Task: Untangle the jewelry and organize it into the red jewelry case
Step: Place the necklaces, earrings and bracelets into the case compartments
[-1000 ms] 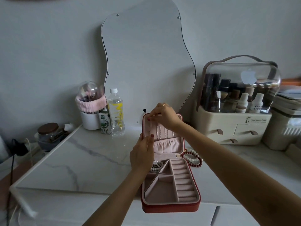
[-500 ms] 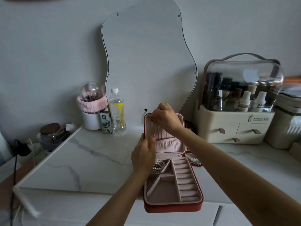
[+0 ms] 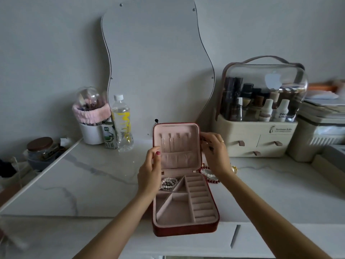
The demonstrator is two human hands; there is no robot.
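Note:
The red jewelry case [image 3: 184,229] lies open on the marble top, its pink-lined lid [image 3: 176,131] standing upright. Thin chains [image 3: 169,143] hang from hooks inside the lid. A pearl bracelet [image 3: 169,183] rests in the tray's back-left compartment. My left hand [image 3: 150,172] grips the lid's left edge. My right hand [image 3: 216,152] is at the lid's right edge, fingers curled; whether it touches the lid I cannot tell. Red bead bracelets [image 3: 210,179] lie on the top right of the case, partly behind my right wrist.
A wavy mirror [image 3: 156,62] leans on the wall behind the case. A water bottle [image 3: 122,124], a milk carton [image 3: 109,136] and a white cup with a pink headband [image 3: 92,116] stand at back left. A cosmetics organizer [image 3: 261,113] stands at back right.
My right hand has moved from the top of the lid, over the hooks, to the lid's right edge. The hanging chains now show. My left hand stays on the left edge.

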